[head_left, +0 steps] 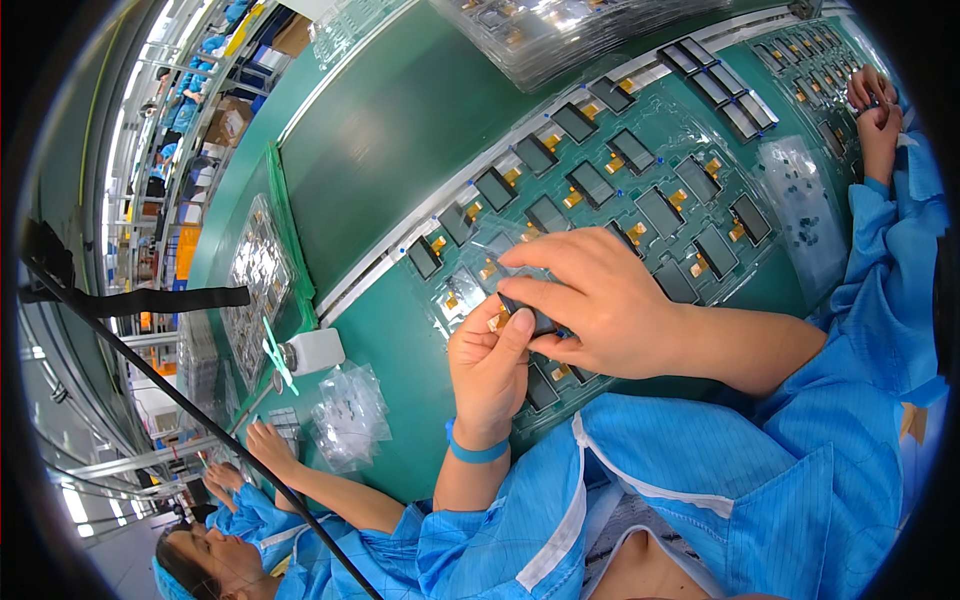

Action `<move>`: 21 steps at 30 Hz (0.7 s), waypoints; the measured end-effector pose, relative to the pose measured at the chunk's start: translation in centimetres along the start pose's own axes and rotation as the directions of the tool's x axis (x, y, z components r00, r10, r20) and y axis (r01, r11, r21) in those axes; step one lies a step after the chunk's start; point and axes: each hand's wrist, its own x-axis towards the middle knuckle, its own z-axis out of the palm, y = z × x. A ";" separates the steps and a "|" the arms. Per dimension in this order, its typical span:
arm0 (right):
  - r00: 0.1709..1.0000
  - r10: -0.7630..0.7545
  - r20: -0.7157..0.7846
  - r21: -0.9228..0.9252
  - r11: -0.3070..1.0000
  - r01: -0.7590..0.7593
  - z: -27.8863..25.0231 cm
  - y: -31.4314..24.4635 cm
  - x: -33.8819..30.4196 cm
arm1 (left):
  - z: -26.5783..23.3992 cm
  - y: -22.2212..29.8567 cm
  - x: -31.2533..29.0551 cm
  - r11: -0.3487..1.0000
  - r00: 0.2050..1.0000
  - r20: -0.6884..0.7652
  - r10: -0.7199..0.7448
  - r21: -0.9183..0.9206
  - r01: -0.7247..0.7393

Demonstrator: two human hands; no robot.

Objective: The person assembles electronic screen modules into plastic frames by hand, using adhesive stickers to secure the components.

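Note:
My left hand (487,365), with a blue band at the wrist, pinches a small dark display module (532,317) between thumb and fingers. An orange flex tail shows at the module's near-left end. My right hand (610,305) reaches across from the right, its thumb and fingers closed on the same module and covering much of it. Just past my fingertips there is clear film (497,237); whether it is held is unclear. Beneath both hands lies a clear plastic tray (682,132) with several dark display modules (592,183), each with an orange flex tail.
Stacked clear trays (550,45) stand at the back. A black frame-like rack (718,88) lies at the far right, near a bag of small parts (797,190). Leftward are a white bottle (313,351) and clear bags (350,415). Co-workers' hands (876,110) work on both sides.

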 end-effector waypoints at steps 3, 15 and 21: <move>0.912 0.302 0.278 0.401 0.826 -0.396 -1.2 0.0 0.6 | -0.2 -0.4 0.0 0.982 0.995 -0.096 0.000 0.190 0.018; 0.893 0.298 0.338 0.187 0.908 -0.374 -0.4 0.6 0.5 | -0.4 -0.5 0.3 0.987 0.992 -0.089 0.094 0.137 -0.082; 0.988 -0.103 0.117 0.037 0.994 0.099 0.4 1.1 -0.1 | -0.5 -0.9 0.0 0.903 0.965 -0.125 0.229 0.397 -0.163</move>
